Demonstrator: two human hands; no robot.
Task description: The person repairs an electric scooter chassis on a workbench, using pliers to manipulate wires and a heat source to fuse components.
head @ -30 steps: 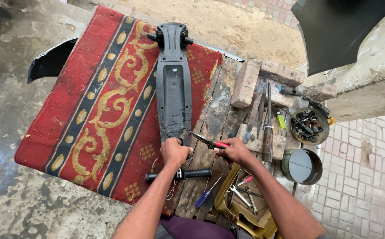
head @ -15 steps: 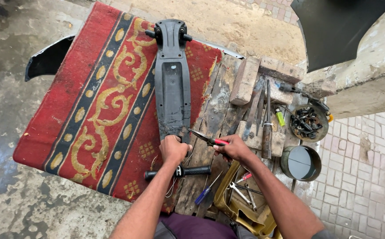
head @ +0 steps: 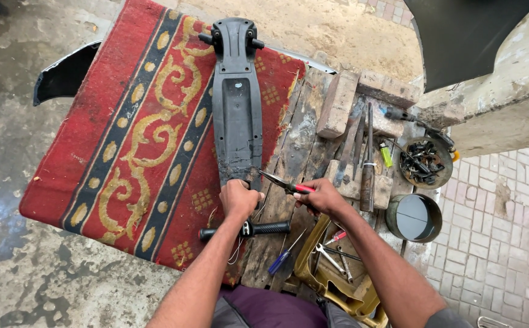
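Note:
A long black plastic scooter deck (head: 236, 103) lies lengthwise on a red patterned rug (head: 124, 140). My left hand (head: 239, 199) is closed around the near end of the deck. My right hand (head: 322, 198) grips red-handled pliers (head: 284, 183), whose jaws point left toward the deck's near end, close beside my left hand. A black handlebar grip on a short bar (head: 246, 229) lies crosswise just below my left hand. Thin wires hang near that end.
A worn wooden bench (head: 298, 152) carries bricks (head: 337, 104), chisels and files (head: 364, 152), a round tin of bolts (head: 425, 161) and an empty tin (head: 414, 217). A yellow container (head: 331, 267) holds wrenches. A blue screwdriver (head: 284, 258) lies near the bench edge.
Both hands stay at the deck's near end. The pliers' jaws have shifted slightly toward the deck; the view has barely moved.

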